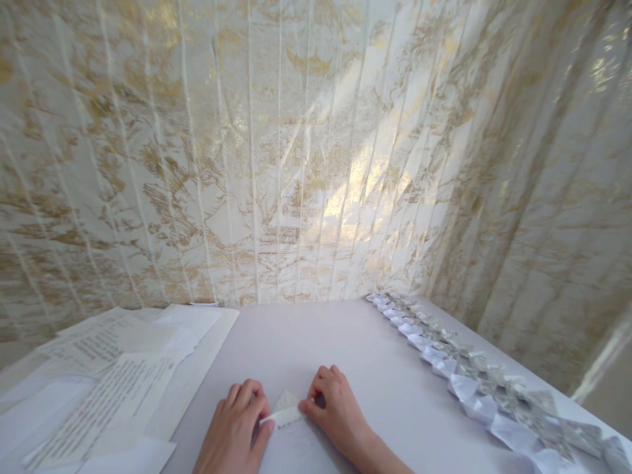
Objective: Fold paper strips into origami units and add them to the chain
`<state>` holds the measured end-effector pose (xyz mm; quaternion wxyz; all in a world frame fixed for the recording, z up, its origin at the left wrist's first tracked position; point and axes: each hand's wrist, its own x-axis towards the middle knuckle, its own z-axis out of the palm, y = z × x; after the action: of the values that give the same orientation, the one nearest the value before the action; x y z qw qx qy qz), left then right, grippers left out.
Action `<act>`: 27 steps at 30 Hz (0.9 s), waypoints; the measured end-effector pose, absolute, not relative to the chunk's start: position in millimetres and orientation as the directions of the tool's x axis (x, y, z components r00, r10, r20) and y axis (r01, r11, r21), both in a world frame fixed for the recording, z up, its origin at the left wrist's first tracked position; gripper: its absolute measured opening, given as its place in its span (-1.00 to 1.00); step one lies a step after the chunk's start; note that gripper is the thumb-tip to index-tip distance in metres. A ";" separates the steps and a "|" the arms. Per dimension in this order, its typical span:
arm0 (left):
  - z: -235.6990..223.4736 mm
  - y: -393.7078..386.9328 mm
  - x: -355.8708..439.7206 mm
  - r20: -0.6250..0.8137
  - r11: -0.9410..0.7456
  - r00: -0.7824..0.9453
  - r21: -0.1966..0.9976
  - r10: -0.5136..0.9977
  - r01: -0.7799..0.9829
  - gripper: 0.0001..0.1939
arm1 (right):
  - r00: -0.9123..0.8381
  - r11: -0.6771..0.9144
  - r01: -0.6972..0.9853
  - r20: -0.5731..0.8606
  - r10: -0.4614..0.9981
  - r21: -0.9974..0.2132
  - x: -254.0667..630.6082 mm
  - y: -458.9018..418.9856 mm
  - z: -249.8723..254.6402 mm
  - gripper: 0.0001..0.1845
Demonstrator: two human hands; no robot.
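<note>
A white sheet of paper (288, 416) lies on the table in front of me, its top folded to a point with a band turned across it. A little dark print shows on the band's lower edge. My left hand (236, 424) pinches the band's left end between thumb and fingers. At the band's right end, my right hand (333, 409) grips the paper with thumb and forefinger. The lower part of the sheet runs down between the hands toward the frame's bottom edge.
Loose printed and plain sheets (113, 388) overlap in a pile on the left. Along the right edge of the white table (395, 395) run rows of folded paper pieces, white (467, 395) and grey printed (494, 378). A gold-patterned curtain (276, 164) hangs behind.
</note>
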<state>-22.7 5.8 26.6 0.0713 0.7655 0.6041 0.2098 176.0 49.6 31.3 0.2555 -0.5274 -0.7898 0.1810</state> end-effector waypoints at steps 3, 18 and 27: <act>26.0 6.1 -23.1 0.233 -0.247 0.172 0.343 0.957 0.906 -0.88 | -0.317 0.382 0.755 0.212 0.924 -0.533 174.7 50.7 29.9 -0.88; 23.4 5.9 -24.1 0.279 -0.278 0.199 0.281 0.940 0.919 -0.76 | -0.335 0.405 0.783 0.228 0.914 -0.472 173.8 48.2 28.6 -0.88; 20.6 6.6 -23.9 0.276 -0.270 0.190 0.292 0.942 0.917 -0.79 | -0.374 0.464 0.769 0.278 0.885 -0.440 171.4 41.7 33.9 -0.86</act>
<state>-23.9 6.6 20.6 0.0307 0.7707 0.6032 0.2031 171.4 41.7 33.9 0.2426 -0.5039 -0.8204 0.1191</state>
